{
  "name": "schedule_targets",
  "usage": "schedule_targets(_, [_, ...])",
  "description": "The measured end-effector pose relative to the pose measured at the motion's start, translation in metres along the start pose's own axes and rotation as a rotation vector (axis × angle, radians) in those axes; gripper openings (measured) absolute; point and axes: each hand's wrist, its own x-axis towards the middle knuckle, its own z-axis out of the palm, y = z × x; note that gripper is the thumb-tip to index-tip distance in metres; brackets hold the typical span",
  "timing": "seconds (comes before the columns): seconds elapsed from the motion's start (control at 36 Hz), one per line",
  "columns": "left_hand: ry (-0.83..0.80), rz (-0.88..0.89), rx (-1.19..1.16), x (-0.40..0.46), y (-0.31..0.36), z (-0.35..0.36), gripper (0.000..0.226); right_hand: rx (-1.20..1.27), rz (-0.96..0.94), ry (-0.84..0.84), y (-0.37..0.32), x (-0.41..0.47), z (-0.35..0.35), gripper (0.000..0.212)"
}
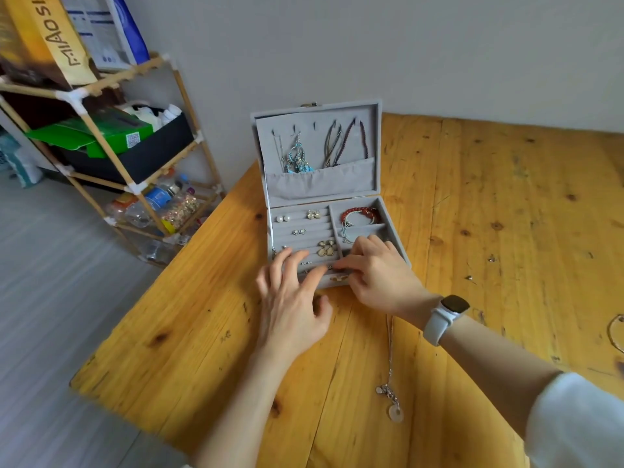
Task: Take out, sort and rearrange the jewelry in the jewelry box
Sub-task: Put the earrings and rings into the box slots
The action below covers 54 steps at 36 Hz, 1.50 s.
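Note:
A grey velvet jewelry box (pixel 388 211) stands open on the wooden table (pixel 202 332). Necklaces (pixel 341 143) and a blue dangling earring (pixel 297 158) hang inside its lid. Pearl studs (pixel 283 218), gold earrings (pixel 326 248) and a red bead bracelet (pixel 359 212) lie in the tray. My left hand (pixel 292 298) rests with spread fingers on the front ring rows. My right hand (pixel 378 268) pinches a small earring (pixel 330 267) at the front row. A silver pendant necklace (pixel 391 396) lies on the table near me.
Small loose jewelry pieces (pixel 472 278) are scattered on the table at the right, and a thin bangle (pixel 616 332) sits at the right edge. A bamboo shelf (pixel 135 184) with boxes and bottles stands left of the table, against the wall.

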Motion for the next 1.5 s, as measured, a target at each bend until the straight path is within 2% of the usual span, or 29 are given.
schedule_targets(0.11, [-0.002,-0.001,-0.009,-0.001,-0.001,0.0,0.042,-0.036,-0.017,0.027,0.0,-0.006,0.0,0.046])
schedule_targets(0.31, [0.075,0.014,-0.134,-0.004,0.003,-0.005,0.04,0.016,0.071,0.131,-0.002,-0.04,-0.009,0.041])
schedule_targets(0.42, [0.111,-0.075,-0.204,-0.019,0.011,-0.014,0.037,0.055,0.088,0.078,-0.011,-0.077,-0.012,0.032])
schedule_targets(0.47, [0.129,-0.093,-0.207,-0.031,0.017,-0.017,0.035,0.062,0.075,0.018,-0.015,-0.098,-0.011,0.036])
schedule_targets(0.56, [0.128,-0.084,-0.196,-0.05,0.028,-0.021,0.035,0.031,0.096,-0.104,-0.021,-0.126,-0.008,0.059])
schedule_targets(0.61, [0.084,-0.056,-0.188,-0.064,0.035,-0.022,0.037,-0.024,0.114,-0.152,-0.025,-0.14,-0.005,0.066])
schedule_targets(0.69, [-0.029,-0.063,-0.193,-0.077,0.042,-0.02,0.041,0.013,0.121,-0.095,-0.028,-0.152,0.0,0.035])
schedule_targets(0.75, [-0.086,-0.089,-0.22,-0.081,0.043,-0.018,0.041,0.041,0.119,-0.06,-0.028,-0.155,-0.001,0.022])
schedule_targets(0.86, [-0.115,-0.085,-0.212,-0.086,0.047,-0.02,0.038,0.0,0.111,-0.096,-0.026,-0.156,-0.006,0.019])
schedule_targets(1.0, [-0.176,-0.069,-0.313,-0.086,0.061,-0.024,0.037,-0.006,0.115,-0.096,-0.019,-0.162,-0.022,0.017])
schedule_targets(1.08, [-0.256,0.011,-0.345,-0.084,0.075,-0.026,0.038,0.19,0.18,-0.083,-0.013,-0.166,-0.033,0.01])
schedule_targets(1.22, [-0.461,0.119,-0.42,-0.073,0.104,-0.025,0.059,0.591,0.276,-0.028,-0.007,-0.174,-0.057,0.019])
schedule_targets(1.31, [-0.538,0.135,-0.56,-0.062,0.122,-0.024,0.054,0.668,0.272,0.024,-0.005,-0.177,-0.073,0.019])
schedule_targets(1.42, [-0.629,0.137,-0.856,-0.05,0.147,-0.025,0.022,0.721,0.259,0.058,-0.002,-0.178,-0.097,0.014])
schedule_targets(1.5, [-0.706,0.093,-1.007,-0.046,0.166,-0.035,0.023,0.721,0.276,0.112,0.011,-0.182,-0.114,0.01])
